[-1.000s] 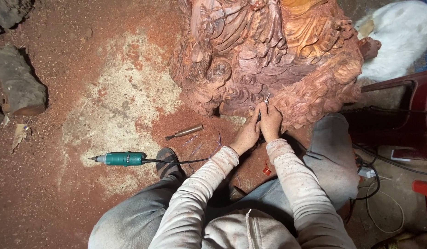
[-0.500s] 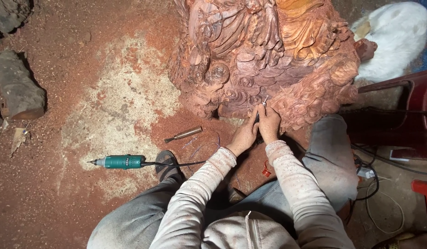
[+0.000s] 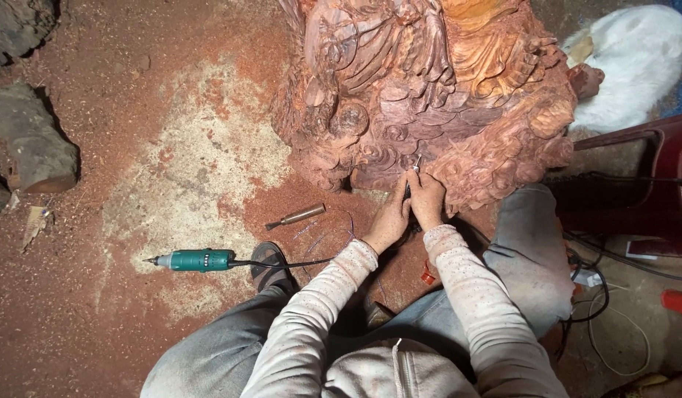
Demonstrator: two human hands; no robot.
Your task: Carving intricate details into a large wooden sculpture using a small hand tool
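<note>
A: Head view, hands?
B: Left hand (image 3: pixel 389 225) and right hand (image 3: pixel 428 199) pressed together at base of red wood carving (image 3: pixel 429 96), both closed around small rotary tool (image 3: pixel 413 173); tip touching carved folds. Probably doubled grip for steadiness.

A: Tool location?
B: Between both hands, bit up against carving, low on its near side.

A: Rest?
B: Green power tool (image 3: pixel 197 259) lying on sawdust floor (image 3: pixel 171 184), well left. Chisel (image 3: pixel 296 217) near carving base, within reach. Cables right.
</note>
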